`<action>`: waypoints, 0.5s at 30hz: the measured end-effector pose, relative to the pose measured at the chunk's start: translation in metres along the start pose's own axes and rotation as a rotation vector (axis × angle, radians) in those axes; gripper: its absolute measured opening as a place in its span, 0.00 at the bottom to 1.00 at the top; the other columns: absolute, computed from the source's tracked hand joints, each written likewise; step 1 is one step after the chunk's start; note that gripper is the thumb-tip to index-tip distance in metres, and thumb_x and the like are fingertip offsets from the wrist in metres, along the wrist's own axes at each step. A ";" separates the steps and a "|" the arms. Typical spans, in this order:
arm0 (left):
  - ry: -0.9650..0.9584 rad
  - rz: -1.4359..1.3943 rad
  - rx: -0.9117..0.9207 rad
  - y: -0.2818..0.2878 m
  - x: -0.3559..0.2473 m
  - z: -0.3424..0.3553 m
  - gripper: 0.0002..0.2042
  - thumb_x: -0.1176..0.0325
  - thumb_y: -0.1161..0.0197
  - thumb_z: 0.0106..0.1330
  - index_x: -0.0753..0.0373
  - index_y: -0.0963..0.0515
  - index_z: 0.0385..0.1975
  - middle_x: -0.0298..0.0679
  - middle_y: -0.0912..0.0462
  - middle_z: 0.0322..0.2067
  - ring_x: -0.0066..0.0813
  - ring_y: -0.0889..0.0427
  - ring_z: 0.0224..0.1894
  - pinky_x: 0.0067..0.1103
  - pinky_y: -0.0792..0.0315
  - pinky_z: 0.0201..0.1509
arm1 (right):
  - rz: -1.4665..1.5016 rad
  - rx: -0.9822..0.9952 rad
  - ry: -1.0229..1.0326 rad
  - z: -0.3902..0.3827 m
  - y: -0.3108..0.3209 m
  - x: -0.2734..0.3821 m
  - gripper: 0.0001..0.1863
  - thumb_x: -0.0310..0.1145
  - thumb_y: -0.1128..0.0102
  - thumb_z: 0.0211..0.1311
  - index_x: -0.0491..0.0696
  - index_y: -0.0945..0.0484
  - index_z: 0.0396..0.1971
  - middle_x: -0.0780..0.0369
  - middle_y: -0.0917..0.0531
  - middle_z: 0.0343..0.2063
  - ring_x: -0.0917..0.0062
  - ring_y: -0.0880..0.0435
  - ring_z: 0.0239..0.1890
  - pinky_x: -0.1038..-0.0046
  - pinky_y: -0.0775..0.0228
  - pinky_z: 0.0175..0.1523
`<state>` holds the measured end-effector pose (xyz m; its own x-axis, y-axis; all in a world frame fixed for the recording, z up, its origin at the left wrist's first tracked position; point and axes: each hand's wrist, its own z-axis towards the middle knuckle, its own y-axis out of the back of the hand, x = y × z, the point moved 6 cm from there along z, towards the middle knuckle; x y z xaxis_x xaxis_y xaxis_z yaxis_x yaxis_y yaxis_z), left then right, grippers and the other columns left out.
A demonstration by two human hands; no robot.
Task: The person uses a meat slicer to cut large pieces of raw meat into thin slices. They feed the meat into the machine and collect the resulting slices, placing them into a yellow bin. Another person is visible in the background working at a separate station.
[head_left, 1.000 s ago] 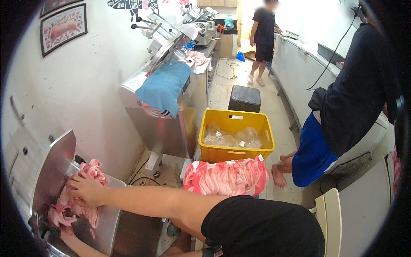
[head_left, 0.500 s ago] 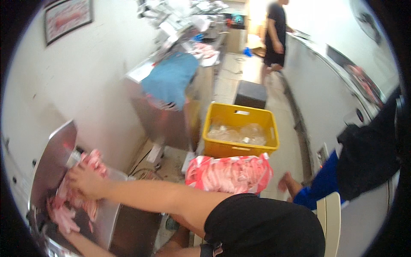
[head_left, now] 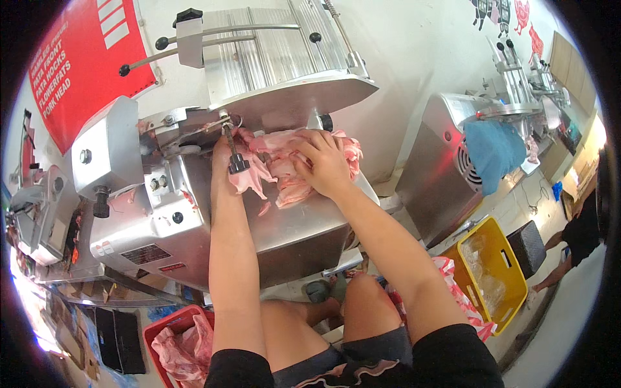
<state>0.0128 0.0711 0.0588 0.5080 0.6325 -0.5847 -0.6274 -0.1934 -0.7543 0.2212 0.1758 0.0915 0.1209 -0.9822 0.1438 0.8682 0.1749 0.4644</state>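
I sit before a steel meat slicer (head_left: 294, 226) with a ribbed sloping carriage above its base. A pile of pale pink raw meat slices (head_left: 278, 145) lies on the base under the carriage's lower edge. My right hand (head_left: 323, 161) rests over the right part of this pile, fingers bent around the meat. Beside the black-knobbed rod (head_left: 238, 161) is my left hand (head_left: 222, 155), at the pile's left end. Its fingers are hidden behind the rod and meat. A thin ragged slice (head_left: 252, 180) hangs near that knob.
Low on the left stands a red crate (head_left: 152, 333) with larger meat pieces. A yellow crate (head_left: 467, 271) of clear plastic and a red-and-white bag (head_left: 446, 265) are at my right. Another slicer (head_left: 430, 161), draped with a blue cloth (head_left: 495, 155), stands further right. A person (head_left: 579, 236) is at the right edge.
My view has swung left, bringing the slicer to the middle. Both hands stay at the meat; the crate and the person now appear at the right.
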 end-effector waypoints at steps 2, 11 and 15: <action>-0.057 0.146 0.014 -0.006 -0.006 -0.006 0.13 0.59 0.47 0.70 0.62 0.26 0.29 0.38 0.24 0.26 0.32 0.24 0.31 0.27 0.28 0.40 | 0.036 -0.002 0.006 0.002 0.002 0.001 0.15 0.36 0.36 0.51 0.57 0.20 0.41 0.66 0.22 0.48 0.68 0.27 0.54 0.62 0.38 0.58; -0.023 0.123 -0.010 -0.008 0.003 -0.010 0.14 0.61 0.55 0.72 0.64 0.26 0.37 0.40 0.20 0.27 0.33 0.20 0.27 0.27 0.24 0.30 | 0.079 0.051 -0.023 0.006 0.008 -0.002 0.15 0.36 0.37 0.55 0.56 0.20 0.44 0.63 0.23 0.50 0.66 0.27 0.56 0.60 0.40 0.60; -0.011 0.107 -0.095 0.007 -0.006 -0.001 0.13 0.59 0.54 0.73 0.60 0.26 0.36 0.39 0.21 0.27 0.31 0.21 0.26 0.27 0.25 0.29 | 0.407 -0.054 -0.181 0.007 0.030 -0.034 0.17 0.29 0.41 0.60 0.46 0.23 0.49 0.59 0.23 0.53 0.69 0.24 0.54 0.67 0.36 0.61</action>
<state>0.0059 0.0648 0.0570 0.4345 0.6129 -0.6600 -0.6184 -0.3298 -0.7134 0.2396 0.2152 0.1070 0.3763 -0.8053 0.4582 0.7915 0.5365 0.2928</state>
